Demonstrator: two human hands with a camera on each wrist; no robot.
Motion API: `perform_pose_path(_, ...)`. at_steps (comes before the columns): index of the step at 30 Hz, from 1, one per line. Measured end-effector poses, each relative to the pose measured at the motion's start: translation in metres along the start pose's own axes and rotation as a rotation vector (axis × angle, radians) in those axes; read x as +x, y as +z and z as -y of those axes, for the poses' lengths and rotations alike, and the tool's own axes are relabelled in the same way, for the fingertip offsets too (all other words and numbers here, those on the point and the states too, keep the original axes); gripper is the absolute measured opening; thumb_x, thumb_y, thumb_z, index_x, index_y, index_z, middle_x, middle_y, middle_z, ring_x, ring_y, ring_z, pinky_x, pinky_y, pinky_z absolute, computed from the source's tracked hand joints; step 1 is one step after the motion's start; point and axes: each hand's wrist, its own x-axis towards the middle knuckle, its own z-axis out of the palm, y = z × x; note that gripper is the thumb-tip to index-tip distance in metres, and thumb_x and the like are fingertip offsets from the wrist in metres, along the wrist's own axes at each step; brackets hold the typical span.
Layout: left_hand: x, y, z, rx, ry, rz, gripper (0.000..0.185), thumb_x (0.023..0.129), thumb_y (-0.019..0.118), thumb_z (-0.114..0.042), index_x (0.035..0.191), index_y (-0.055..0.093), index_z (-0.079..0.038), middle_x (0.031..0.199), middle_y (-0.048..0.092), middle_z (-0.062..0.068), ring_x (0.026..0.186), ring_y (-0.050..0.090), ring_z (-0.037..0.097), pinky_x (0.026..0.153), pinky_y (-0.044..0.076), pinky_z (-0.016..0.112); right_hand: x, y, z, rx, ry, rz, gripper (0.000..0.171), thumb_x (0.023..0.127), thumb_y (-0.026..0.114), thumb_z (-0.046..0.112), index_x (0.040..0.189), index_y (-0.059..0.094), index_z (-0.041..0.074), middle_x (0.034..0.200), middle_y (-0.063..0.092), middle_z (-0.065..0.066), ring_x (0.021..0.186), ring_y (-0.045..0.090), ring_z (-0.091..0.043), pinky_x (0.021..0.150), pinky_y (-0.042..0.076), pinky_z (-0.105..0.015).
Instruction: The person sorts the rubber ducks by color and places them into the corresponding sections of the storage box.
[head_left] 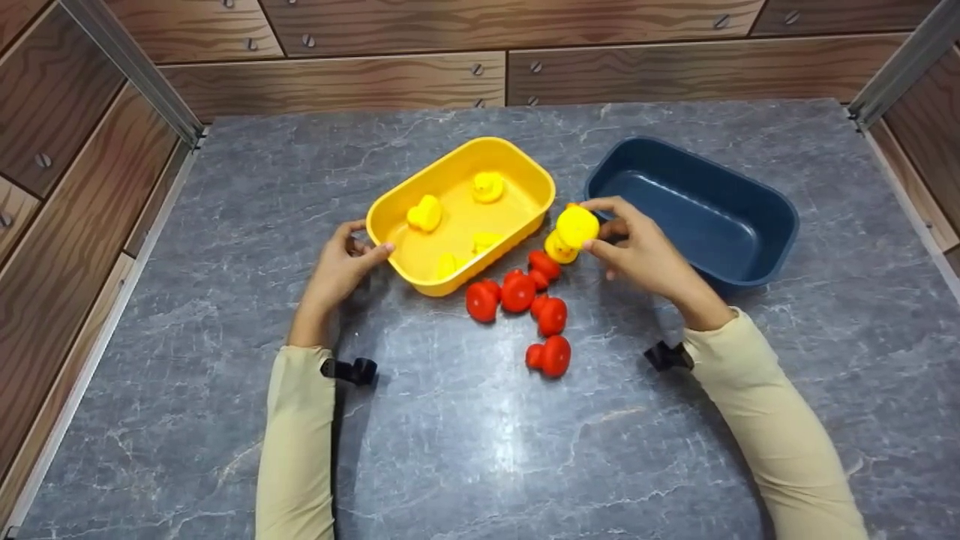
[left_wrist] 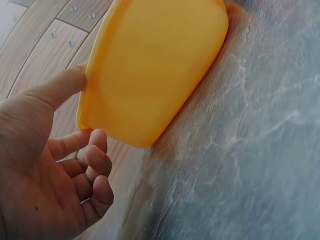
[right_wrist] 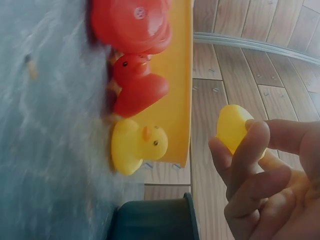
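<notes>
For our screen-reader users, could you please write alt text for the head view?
A person's right hand pinches a yellow rubber duck between a yellow plastic tub holding four ducks and a dark blue plastic tub. The left hand touches the yellow tub's corner; red rubber ducks lie nearby.

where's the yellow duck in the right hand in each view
Head: the held yellow duck is right of centre, pinched by the right hand between the yellow tub and the blue tub.
Left wrist: not in it; only the left hand at the yellow tub's wall.
Right wrist: right of centre, between the fingertips.
Shared landmark: the yellow tub, seen in all three views.
</notes>
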Motion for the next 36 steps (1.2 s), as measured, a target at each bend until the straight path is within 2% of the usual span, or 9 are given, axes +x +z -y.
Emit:
perform_pose_path(5,0.001,0.0,0.0,0.006,-0.008,-0.003,0.061,0.087,0.071,-0.029,0.137,0.045,-0.005,0.085,0.052,0.0,0.066,0.048,0.009,0.055,0.04,0.019,0.006,0.003,0.006,0.051,0.0,-0.005,0.045,0.095,0.06,0.01,0.137,0.045,0.014,0.102,0.061,-0.023,0.051,0.053,-0.014,0.049,0.049,-0.025)
perform_pose_path(11,0.001,0.0,0.0,0.012,0.011,-0.009,0.061,0.087,0.071,-0.028,0.137,0.045,-0.005,0.084,0.051,0.0,0.065,0.047,0.008,0.055,0.039,0.019,0.014,0.01,0.014,0.1,-0.027,-0.035,0.044,0.094,0.06,0.009,0.136,0.046,0.012,0.102,0.062,-0.025,0.05,0.052,-0.016,0.049,0.047,-0.022)
perform_pose_path(17,0.001,-0.001,0.001,0.033,0.002,-0.002,0.063,0.087,0.07,-0.031,0.138,0.044,-0.004,0.087,0.052,0.001,0.068,0.047,0.009,0.057,0.04,0.019,0.023,0.02,0.022,0.179,-0.036,-0.054,0.044,0.094,0.061,0.01,0.135,0.048,0.013,0.102,0.063,-0.021,0.051,0.051,-0.013,0.049,0.047,-0.022)
perform_pose_path(21,0.001,-0.001,0.0,0.033,-0.001,-0.001,0.064,0.087,0.07,-0.031,0.138,0.044,-0.004,0.088,0.051,0.002,0.069,0.048,0.009,0.058,0.041,0.019,0.03,0.026,0.026,0.216,-0.024,-0.066,0.044,0.094,0.061,0.011,0.136,0.047,0.013,0.1,0.062,-0.019,0.047,0.047,-0.011,0.047,0.046,-0.021)
perform_pose_path(27,0.0,0.0,0.0,0.014,0.005,-0.003,0.062,0.087,0.07,-0.029,0.138,0.044,-0.003,0.087,0.051,0.002,0.067,0.048,0.009,0.056,0.041,0.018,0.041,0.034,0.031,0.283,0.001,-0.082,0.046,0.093,0.063,0.013,0.136,0.047,0.015,0.098,0.061,-0.017,0.042,0.037,-0.009,0.043,0.037,-0.019)
perform_pose_path(36,0.0,0.0,0.0,0.019,0.002,0.001,0.063,0.087,0.071,-0.03,0.138,0.044,-0.004,0.087,0.052,0.002,0.066,0.048,0.009,0.056,0.041,0.019,0.053,0.041,0.034,0.333,0.035,-0.088,0.047,0.093,0.064,0.015,0.137,0.047,0.015,0.093,0.061,-0.008,0.041,0.031,-0.007,0.041,0.03,-0.017)
